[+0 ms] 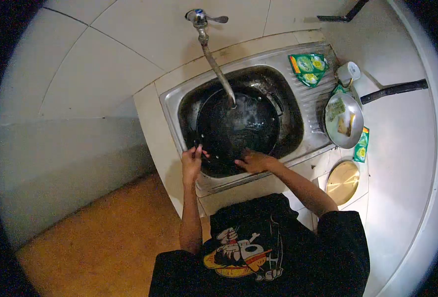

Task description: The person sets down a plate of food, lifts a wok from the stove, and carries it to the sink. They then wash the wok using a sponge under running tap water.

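Observation:
A round black pan (239, 123) with side handles sits in the steel sink (294, 111), its dark inside wet and shiny. My left hand (193, 161) is closed on the pan's near left handle. Over the pan's near rim lies my right hand (254, 161), its thumb apart and its fingers reaching down into the pan; I see nothing held in it. The fingertips are dim against the black metal. Just above the pan's middle ends the spout of the tap (214, 62).
On the ribbed drainboard at right lie green packets (309, 68). Beside them stand a white cup (348, 72) and a metal bowl (344, 121) holding a green scouring pad and a yellowish piece. Another green packet (361, 146) and a gold-coloured round lid (342, 183) lie nearer me.

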`<state>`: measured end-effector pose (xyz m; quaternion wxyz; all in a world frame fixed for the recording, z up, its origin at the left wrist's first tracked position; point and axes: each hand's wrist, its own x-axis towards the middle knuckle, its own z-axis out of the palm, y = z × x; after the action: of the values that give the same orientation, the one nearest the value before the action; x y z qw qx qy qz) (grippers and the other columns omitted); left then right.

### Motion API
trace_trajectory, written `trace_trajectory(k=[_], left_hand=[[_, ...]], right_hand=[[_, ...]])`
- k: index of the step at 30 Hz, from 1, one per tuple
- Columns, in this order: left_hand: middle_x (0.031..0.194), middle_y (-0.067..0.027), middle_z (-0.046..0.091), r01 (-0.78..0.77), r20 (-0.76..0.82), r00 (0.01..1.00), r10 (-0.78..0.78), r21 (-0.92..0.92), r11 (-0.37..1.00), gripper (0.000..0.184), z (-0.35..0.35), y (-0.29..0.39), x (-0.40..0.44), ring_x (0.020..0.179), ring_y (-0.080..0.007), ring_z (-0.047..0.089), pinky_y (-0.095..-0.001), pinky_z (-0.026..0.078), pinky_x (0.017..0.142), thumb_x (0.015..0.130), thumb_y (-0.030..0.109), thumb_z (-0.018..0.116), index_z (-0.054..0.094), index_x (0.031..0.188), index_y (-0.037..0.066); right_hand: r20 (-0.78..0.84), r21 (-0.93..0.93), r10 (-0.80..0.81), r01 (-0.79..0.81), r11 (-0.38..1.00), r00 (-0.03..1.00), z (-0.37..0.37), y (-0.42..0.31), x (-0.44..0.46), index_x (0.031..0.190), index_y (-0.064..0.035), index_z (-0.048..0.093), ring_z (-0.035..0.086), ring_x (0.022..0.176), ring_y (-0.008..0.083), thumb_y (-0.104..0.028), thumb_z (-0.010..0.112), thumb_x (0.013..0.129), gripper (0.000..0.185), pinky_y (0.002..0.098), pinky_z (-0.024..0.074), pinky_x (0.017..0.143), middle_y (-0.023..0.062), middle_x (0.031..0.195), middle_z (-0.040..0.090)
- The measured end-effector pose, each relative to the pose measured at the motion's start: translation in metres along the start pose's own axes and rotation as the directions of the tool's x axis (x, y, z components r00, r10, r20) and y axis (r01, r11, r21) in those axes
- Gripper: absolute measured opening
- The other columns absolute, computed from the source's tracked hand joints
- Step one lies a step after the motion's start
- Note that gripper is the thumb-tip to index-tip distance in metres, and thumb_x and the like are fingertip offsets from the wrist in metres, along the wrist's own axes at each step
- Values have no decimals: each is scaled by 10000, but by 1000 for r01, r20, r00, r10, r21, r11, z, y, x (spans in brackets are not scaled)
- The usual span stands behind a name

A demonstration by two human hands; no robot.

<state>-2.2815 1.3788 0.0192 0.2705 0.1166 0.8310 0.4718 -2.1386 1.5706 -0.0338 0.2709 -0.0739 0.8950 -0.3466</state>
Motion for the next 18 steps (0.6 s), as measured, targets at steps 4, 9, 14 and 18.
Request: trace_trajectory(k=[4, 9, 14, 18], left_hand=[[607, -51, 586, -7, 31, 1000, 7, -3, 1000, 334, -3, -16, 1, 549, -111, 536, -253, 423, 548, 865, 244, 498, 583, 686, -25], [602, -55, 582, 13, 39, 999, -11, -50, 999, 349, -3, -4, -3, 566, -112, 532, -257, 416, 555, 868, 263, 492, 580, 695, -27], [617, -55, 583, 57, 36, 998, -52, -154, 986, 323, -5, 0, -4, 619, -117, 537, -266, 415, 619, 869, 238, 493, 578, 703, -26], [637, -66, 587, 42, 35, 999, -35, -224, 974, 293, 0, -9, -1, 614, -119, 539, -272, 419, 634, 869, 206, 494, 578, 714, -28]], right_hand=[[234, 52, 353, -374, 926, 906, -13, 7, 24, 1298, -105, 280, 336, 1175, 362, -475, 387, 827, 608, 492, 248, 981, 189, 1294, 335], [-335, -197, 346, -425, 884, 876, 18, 125, 16, 1140, 62, 456, 218, 1246, 343, -451, 274, 875, 606, 438, 160, 1022, 240, 1307, 283], [-352, -667, 209, -402, 628, 912, -56, 120, -1, 1168, 2, 465, 175, 1267, 333, -490, 301, 854, 606, 405, 68, 1049, 220, 1337, 246], [-250, -475, 256, -349, 808, 934, -76, 87, -11, 1148, 50, 461, 167, 1266, 343, -475, 312, 858, 618, 397, 108, 1047, 227, 1341, 223]])
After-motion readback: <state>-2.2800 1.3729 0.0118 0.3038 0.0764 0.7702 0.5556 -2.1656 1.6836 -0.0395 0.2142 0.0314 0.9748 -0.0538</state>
